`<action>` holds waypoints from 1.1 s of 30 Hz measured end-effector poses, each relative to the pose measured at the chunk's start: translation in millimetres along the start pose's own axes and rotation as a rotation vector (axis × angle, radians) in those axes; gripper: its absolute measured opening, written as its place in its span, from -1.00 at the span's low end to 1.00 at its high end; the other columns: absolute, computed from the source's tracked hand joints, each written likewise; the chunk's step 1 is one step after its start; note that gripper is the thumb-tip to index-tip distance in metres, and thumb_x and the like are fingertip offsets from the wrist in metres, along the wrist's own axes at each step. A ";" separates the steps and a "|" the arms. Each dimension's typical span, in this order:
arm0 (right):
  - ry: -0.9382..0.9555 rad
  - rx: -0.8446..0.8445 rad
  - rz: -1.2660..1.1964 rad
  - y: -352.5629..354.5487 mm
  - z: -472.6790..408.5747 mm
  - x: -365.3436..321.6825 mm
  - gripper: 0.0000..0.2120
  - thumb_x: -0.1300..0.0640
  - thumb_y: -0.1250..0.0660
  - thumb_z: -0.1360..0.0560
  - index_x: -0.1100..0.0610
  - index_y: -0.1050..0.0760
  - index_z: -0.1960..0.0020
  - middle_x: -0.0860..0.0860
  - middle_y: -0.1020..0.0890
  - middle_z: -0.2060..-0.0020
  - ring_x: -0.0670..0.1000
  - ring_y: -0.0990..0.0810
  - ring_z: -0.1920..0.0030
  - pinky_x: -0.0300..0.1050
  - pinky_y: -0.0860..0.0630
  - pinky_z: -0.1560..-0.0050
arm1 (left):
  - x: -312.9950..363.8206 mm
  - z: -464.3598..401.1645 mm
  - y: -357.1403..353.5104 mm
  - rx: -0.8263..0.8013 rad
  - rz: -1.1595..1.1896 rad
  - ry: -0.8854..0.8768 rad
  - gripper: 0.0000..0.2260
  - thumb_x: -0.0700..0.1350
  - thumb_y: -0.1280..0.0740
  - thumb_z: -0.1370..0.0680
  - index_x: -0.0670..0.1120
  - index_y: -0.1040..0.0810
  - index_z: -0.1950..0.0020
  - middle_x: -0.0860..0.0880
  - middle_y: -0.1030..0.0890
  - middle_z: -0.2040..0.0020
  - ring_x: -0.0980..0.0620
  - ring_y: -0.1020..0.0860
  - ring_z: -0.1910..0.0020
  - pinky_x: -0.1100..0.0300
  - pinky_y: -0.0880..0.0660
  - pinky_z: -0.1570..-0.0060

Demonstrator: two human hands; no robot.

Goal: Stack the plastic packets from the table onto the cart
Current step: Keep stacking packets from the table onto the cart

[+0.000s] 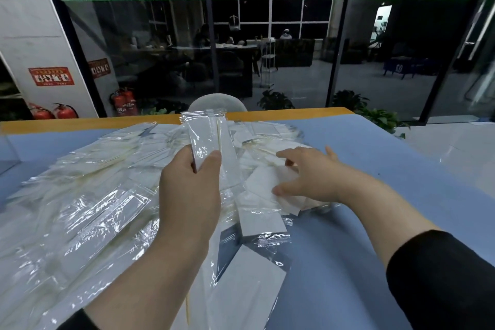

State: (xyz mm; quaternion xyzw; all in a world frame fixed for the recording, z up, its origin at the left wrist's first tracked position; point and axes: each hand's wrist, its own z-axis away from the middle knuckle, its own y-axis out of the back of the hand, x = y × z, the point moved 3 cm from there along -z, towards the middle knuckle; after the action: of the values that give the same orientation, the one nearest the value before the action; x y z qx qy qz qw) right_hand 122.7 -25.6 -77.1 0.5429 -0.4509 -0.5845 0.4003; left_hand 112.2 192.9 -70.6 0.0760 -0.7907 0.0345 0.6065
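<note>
- A small bundle of packets is held upright in the left hand, pinched between thumb and curled fingers, its top raised above the heap.
- The heap of packets is spread over the blue table, mostly to the left of and beneath both hands.
- The right hand is laid on white packets just right of the left hand, fingers bent over them.
- A grey chair back is seen beyond the held bundle.
</note>
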 end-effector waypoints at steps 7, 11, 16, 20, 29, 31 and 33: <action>0.041 0.159 -0.323 16.9 12.7 2.7 -0.83 0.07 -0.36 -0.55 -0.21 -0.52 -0.02 -0.16 -0.58 0.17 -0.07 -0.56 0.18 -0.23 -0.46 0.21 | -1.1 -2.1 -0.2 0.005 0.005 -0.006 -0.73 -0.06 -0.33 -0.61 -0.27 -0.47 0.07 0.02 -0.32 0.40 0.07 -0.24 0.41 0.12 -0.24 0.32; 0.174 0.351 -1.080 33.9 24.2 -8.0 -0.74 0.26 -0.31 -0.61 -0.07 -0.62 -0.13 0.01 -0.72 0.00 0.12 -0.69 0.00 0.01 -0.65 0.10 | -0.7 0.3 -3.8 -0.016 0.025 0.021 -0.79 -0.07 -0.29 -0.64 -0.13 -0.51 0.15 0.10 -0.42 0.45 0.09 -0.34 0.42 0.19 -0.34 0.38; 0.262 0.410 -1.101 18.6 31.8 -54.7 -0.71 0.26 -0.28 -0.61 -0.02 -0.61 -0.22 -0.04 -0.71 -0.04 0.09 -0.67 -0.09 0.24 -0.59 -0.18 | 5.0 11.2 -16.3 -0.125 0.141 0.084 -0.79 0.16 -0.20 -0.67 0.14 -0.59 -0.04 0.16 -0.69 0.08 0.18 -0.64 0.10 0.21 -0.54 0.10; 0.307 0.343 -0.938 4.2 38.7 -76.0 -0.78 0.10 -0.21 -0.66 -0.12 -0.56 -0.20 -0.14 -0.62 -0.09 -0.13 -0.60 -0.09 -0.10 -0.53 -0.12 | 8.0 13.5 -13.9 -0.051 0.125 0.032 -0.92 0.03 -0.32 -0.64 0.11 -0.61 -0.05 0.24 -0.70 0.10 0.29 -0.65 0.18 0.25 -0.52 0.20; 0.329 0.147 -0.886 -4.5 36.9 -64.1 -0.79 0.00 -0.15 -0.70 -0.17 -0.42 -0.29 -0.25 -0.63 -0.09 -0.28 -0.60 -0.06 -0.32 -0.55 -0.01 | 1.2 9.1 -17.4 -0.146 0.119 0.007 -0.85 -0.06 -0.43 -0.57 0.12 -0.63 -0.12 0.14 -0.73 0.05 0.12 -0.70 0.07 -0.03 -0.63 -0.03; 0.309 0.185 -0.876 -5.6 33.2 -60.2 -0.76 -0.03 -0.18 -0.68 -0.20 -0.37 -0.33 -0.28 -0.61 -0.11 -0.31 -0.58 -0.08 -0.31 -0.53 -0.03 | 1.0 7.6 -14.9 -0.122 0.120 -0.024 -0.85 -0.05 -0.44 -0.56 0.20 -0.64 -0.06 0.14 -0.73 0.07 0.09 -0.71 0.09 -0.04 -0.64 0.02; 0.308 0.237 -0.869 -5.3 27.6 -53.8 -0.76 -0.05 -0.19 -0.68 -0.16 -0.38 -0.33 -0.23 -0.61 -0.13 -0.22 -0.58 -0.14 -0.12 -0.55 -0.14 | 1.9 6.2 -14.3 -0.132 0.134 -0.025 -0.83 -0.05 -0.46 -0.54 0.24 -0.64 -0.03 0.13 -0.73 0.09 0.07 -0.71 0.10 -0.05 -0.64 0.03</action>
State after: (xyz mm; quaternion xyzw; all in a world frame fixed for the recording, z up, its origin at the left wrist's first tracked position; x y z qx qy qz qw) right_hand 100.1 29.9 -67.4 0.8034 -0.1811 -0.5552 0.1161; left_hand 108.1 177.7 -70.9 -0.0168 -0.8021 0.0215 0.5965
